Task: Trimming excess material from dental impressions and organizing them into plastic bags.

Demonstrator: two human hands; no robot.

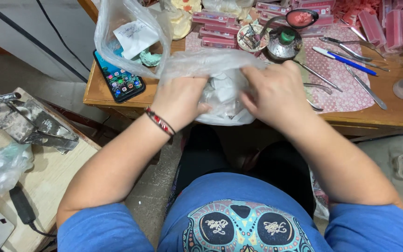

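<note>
A clear plastic bag (211, 63) with white lumps inside lies at the front edge of a wooden table (397, 112). My left hand (179, 100) grips the bag's left side, fingers curled into the plastic; a red and black bracelet circles that wrist. My right hand (276, 93) grips the bag's right side from above. Both hands pinch the bag between them at the table edge, just above my lap.
A second plastic bag (131, 35) holding paper stands at the back left beside a smartphone (119, 79). Metal tools (364, 86), a blue pen (346, 60), small dishes (283, 42) and pink boxes (218, 23) cover the right. A low side table (47, 177) with a metal clamp (31, 123) stands left.
</note>
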